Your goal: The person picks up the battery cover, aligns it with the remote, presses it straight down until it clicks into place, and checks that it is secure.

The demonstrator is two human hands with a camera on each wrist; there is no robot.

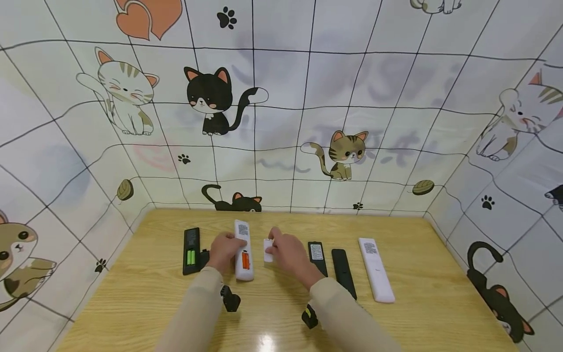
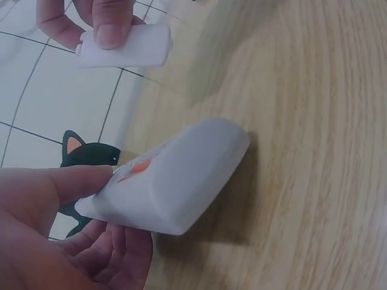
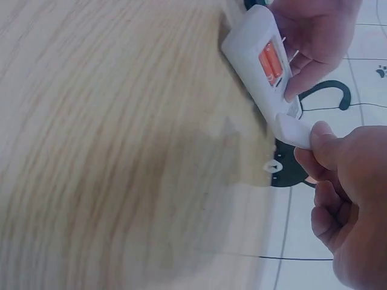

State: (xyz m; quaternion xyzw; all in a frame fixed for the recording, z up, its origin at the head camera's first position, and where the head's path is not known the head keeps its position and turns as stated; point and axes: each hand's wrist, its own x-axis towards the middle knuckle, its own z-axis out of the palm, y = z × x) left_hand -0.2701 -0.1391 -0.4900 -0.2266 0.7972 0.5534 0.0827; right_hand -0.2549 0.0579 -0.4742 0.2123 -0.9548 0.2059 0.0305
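Note:
A white remote control [image 1: 247,248] lies back up, its battery compartment uncovered and orange batteries [image 3: 271,63] inside. My left hand [image 1: 223,252] grips it from the left, thumb on the back face and fingers underneath. In the left wrist view the remote's rounded end [image 2: 199,172] faces the camera. Just to the right, my right hand [image 1: 288,252] pinches a small white battery cover [image 3: 294,131] between thumb and fingers. The cover is held up, apart from the remote, in the left wrist view. Part of the cover is hidden behind the fingers in the head view.
Left of the hands lies a black remote [image 1: 191,244] with green batteries showing, and a dark piece [image 1: 204,258] beside it. To the right are a black remote with a label [image 1: 317,254], a plain black remote [image 1: 343,269] and a white remote [image 1: 376,271]. A cat-print cloth surrounds the wooden table [image 1: 431,293].

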